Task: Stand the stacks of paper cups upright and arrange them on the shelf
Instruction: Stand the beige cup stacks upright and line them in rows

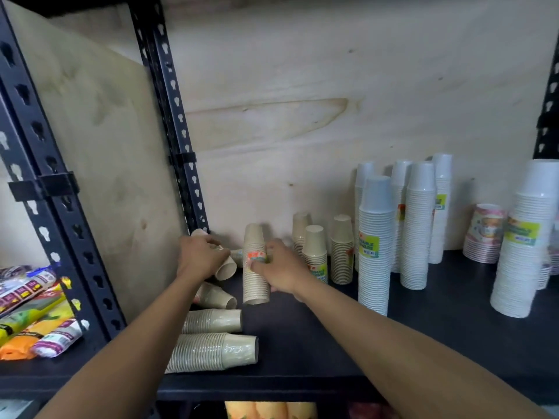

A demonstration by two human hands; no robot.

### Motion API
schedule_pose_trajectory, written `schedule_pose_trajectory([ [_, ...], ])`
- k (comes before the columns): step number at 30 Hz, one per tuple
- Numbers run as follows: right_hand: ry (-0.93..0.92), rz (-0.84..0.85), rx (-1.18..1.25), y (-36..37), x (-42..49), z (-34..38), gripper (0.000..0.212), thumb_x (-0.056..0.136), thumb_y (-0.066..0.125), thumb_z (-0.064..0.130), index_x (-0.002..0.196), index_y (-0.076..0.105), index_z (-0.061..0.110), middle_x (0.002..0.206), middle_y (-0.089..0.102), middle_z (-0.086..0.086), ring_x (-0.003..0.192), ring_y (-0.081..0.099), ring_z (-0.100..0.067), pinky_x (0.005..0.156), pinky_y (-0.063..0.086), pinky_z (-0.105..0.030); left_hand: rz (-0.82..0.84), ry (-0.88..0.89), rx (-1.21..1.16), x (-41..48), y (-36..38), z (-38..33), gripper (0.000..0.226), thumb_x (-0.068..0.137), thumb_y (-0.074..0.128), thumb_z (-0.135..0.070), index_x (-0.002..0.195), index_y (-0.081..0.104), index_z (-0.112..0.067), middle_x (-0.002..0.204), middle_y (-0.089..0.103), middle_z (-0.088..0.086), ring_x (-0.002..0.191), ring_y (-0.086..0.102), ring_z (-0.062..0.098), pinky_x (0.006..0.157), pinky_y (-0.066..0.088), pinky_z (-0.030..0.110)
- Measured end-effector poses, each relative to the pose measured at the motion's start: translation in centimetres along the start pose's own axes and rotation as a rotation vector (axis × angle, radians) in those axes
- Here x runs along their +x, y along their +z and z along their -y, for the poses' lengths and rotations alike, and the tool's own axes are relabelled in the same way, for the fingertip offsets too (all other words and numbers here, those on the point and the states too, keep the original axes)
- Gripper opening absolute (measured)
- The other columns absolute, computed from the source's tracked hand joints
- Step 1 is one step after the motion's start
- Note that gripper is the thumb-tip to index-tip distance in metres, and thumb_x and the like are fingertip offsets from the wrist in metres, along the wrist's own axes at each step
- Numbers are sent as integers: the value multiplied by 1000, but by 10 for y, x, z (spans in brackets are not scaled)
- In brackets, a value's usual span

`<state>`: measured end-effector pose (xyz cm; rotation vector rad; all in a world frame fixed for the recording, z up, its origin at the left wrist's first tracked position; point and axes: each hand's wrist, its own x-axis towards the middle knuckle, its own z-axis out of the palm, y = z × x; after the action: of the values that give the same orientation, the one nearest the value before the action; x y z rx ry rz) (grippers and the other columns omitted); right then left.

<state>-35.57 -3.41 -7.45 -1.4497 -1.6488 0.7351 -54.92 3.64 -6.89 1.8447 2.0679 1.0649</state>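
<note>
The right hand (279,267) wraps its fingers and thumb around an upright tan cup stack (255,285). This stack stands on the dark shelf (302,343) at the hand's 9 o'clock, touching it. The left hand (199,255) curls its fingers over a tipped stack (227,269) that lies at its 4 o'clock. Three fallen stacks (211,352) lie toward that hand's 6 o'clock. At the right hand's 3 o'clock stand three standing tan stacks (314,252), then tall white stacks (375,246).
</note>
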Motion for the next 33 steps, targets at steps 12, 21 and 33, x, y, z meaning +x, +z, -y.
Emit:
schedule_pose_trajectory([
  [12,-289,-136,-138,-53,-62,10,57,85,76,21,133,46,18,119,56,-1,109,58,-17,85,44,-26,14,319,-413,-78,-9,-45,115,74,86,-7,157,13,-37,129,56,-1,104,63,9,87,52,23],
  [21,-198,-194,-134,-80,-114,-35,57,84,76,21,130,42,18,116,57,3,102,61,-14,88,50,-32,210,411,-502,-131,25,-68,127,77,85,-5,158,-7,-38,132,49,-4,94,67,-5,81,54,15],
  [33,-206,-292,-200,-72,-128,-69,47,92,65,19,132,42,23,125,57,1,112,57,-17,94,50,-40,336,379,-438,-135,64,-72,133,69,88,-19,159,-9,-36,129,46,-16,114,66,21,103,52,48],
])
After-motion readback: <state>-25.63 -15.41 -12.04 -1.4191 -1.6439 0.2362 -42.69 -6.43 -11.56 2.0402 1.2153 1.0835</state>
